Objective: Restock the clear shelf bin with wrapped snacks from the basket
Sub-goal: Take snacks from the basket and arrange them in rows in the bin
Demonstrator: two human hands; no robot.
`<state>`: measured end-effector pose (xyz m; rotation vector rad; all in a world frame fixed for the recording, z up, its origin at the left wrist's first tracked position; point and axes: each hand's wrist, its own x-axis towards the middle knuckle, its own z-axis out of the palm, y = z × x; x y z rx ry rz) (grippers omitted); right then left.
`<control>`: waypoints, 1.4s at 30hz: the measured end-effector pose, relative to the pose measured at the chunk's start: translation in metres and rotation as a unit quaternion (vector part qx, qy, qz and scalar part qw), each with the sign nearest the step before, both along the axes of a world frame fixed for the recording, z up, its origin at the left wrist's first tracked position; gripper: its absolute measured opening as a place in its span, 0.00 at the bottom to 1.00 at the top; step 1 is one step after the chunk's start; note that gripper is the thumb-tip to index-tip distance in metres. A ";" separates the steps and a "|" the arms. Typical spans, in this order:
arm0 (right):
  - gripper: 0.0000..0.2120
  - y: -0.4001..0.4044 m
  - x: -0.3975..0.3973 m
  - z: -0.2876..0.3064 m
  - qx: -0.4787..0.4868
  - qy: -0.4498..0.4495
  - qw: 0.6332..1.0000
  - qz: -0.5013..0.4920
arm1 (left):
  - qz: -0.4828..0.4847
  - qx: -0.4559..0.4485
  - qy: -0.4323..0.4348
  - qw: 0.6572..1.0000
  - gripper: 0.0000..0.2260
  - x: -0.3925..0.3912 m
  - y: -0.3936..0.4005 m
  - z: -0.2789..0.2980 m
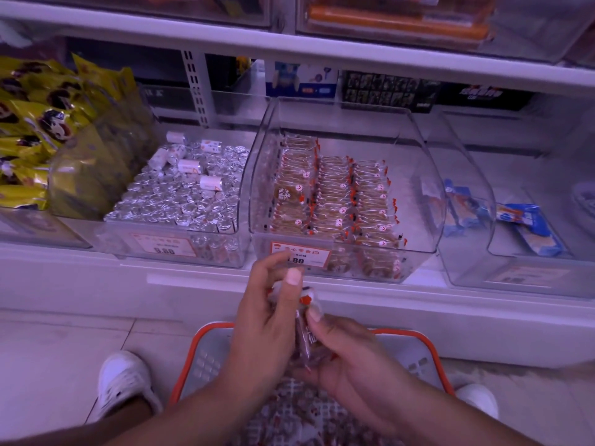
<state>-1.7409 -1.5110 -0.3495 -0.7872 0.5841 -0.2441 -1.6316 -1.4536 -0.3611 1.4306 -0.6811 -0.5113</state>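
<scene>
– Two hands share one small stack, so what worries you most?

– Biggest first: the clear shelf bin [341, 194] already holds three tidy rows of wrapped snacks [335, 201]. A careless drop, I'd judge, could knock those rows askew or land on the price label [301, 256] at its front lip.

– And the orange-rimmed basket [431, 352]?

– It sits on the floor right below, so anything slipping should fall back in.

– The grip itself?

– The left hand [273, 320] pinches the upright bundle of packets [304, 333] between thumb and fingers; the right hand [351, 355] curls round its lower end. Slick wrappers could slide out sideways. The bundle is below the bin's front, above the basket.
</scene>
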 end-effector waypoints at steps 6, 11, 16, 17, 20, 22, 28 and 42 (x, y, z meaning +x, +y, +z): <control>0.20 -0.007 0.004 0.040 -0.117 -0.027 0.993 -0.019 | -0.051 -0.062 -0.083 0.993 0.27 0.020 -0.004 0.030; 0.20 -0.077 0.032 0.083 -0.605 0.129 0.782 -0.077 | 0.072 -0.054 -0.161 0.983 0.15 0.086 -0.011 0.059; 0.33 -0.144 0.094 0.061 -0.824 0.234 0.506 0.099 | 0.093 0.066 -0.257 0.960 0.15 0.117 -0.013 0.056; 0.36 -0.150 0.104 0.049 -0.844 0.251 0.454 0.135 | 0.091 0.087 -0.267 0.955 0.15 0.120 -0.014 0.055; 0.42 -0.158 0.121 0.024 -0.865 0.292 0.360 0.193 | 0.083 0.131 -0.277 0.948 0.19 0.126 -0.011 0.052; 0.44 -0.163 0.123 0.020 -0.863 0.301 0.353 0.201 | 0.083 0.147 -0.285 0.943 0.20 0.128 -0.008 0.052; 0.45 -0.158 0.133 0.023 -0.770 0.307 0.497 0.257 | 0.066 0.204 -0.340 0.916 0.19 0.124 -0.005 0.048; 0.60 -0.158 0.122 0.035 -0.690 0.276 0.657 0.125 | 0.070 0.211 -0.344 0.912 0.16 0.124 -0.010 0.044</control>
